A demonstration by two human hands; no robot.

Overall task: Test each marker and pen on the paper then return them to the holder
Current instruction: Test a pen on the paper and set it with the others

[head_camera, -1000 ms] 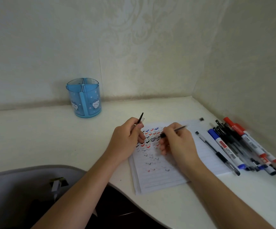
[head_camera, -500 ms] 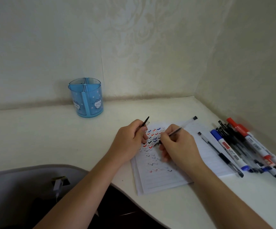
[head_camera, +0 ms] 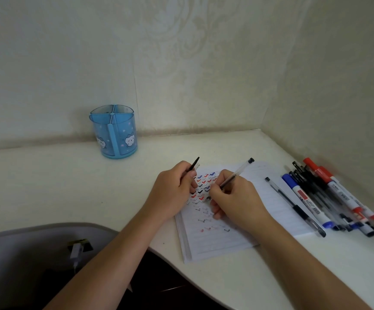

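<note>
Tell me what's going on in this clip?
A person at a desk is testing a pen: the right hand grips a clear pen with its tip down on the notepad, among rows of red, blue and black ticks. The left hand holds what looks like the pen's cap beside the page. The other pens and markers lie in a pile at the right. The blue holder stands at the back, with nothing sticking out of it.

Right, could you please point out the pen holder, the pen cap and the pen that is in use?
pen holder (head_camera: 123, 130): head view, on its blue front wall.
pen cap (head_camera: 195, 164): head view, on its black clip.
pen (head_camera: 237, 172): head view, on the clear barrel, towards its back end.
</note>
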